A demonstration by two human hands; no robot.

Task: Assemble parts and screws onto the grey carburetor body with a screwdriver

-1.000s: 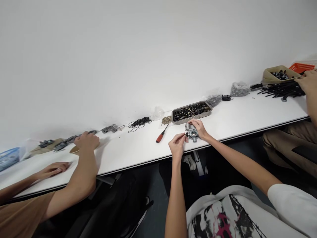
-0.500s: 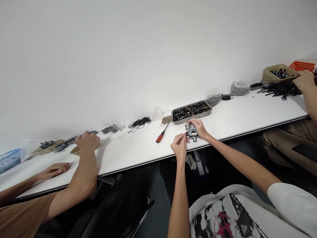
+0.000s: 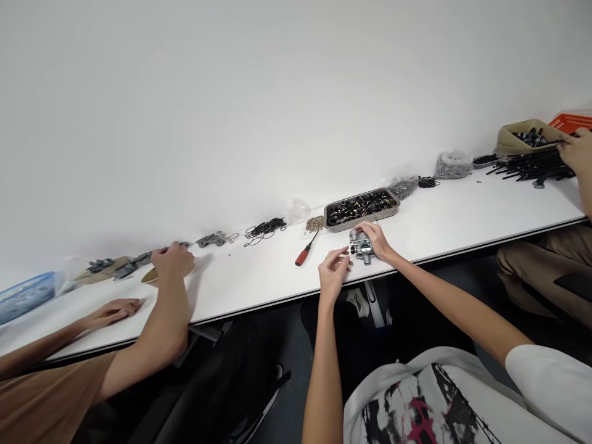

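Note:
A grey metal carburetor [image 3: 365,248] with a round opening and a small black part on its left side rests on the white table near the front edge. My right hand [image 3: 375,239] grips it from the right, fingers over its top. Just left of the carburetor is my left hand [image 3: 335,267], its fingers apart and a small gap from the metal; I see nothing in it. A screwdriver [image 3: 306,249] with a red and black handle lies to the left. Behind the carburetor stands a metal tray [image 3: 363,223] filled with small black and brass-coloured parts.
Brass-coloured pieces [image 3: 315,223] and black rubber rings [image 3: 266,228] lie left of the tray. Plastic bags of parts [image 3: 452,165] line the wall. A co-worker's arm [image 3: 169,296] is at left; another co-worker's hand [image 3: 576,151] is by a tan container [image 3: 509,142] at right.
My left hand has let go of the carburetor's left side and drawn slightly away, its fingers opening. My right hand still holds the carburetor. The whole view has shifted a little.

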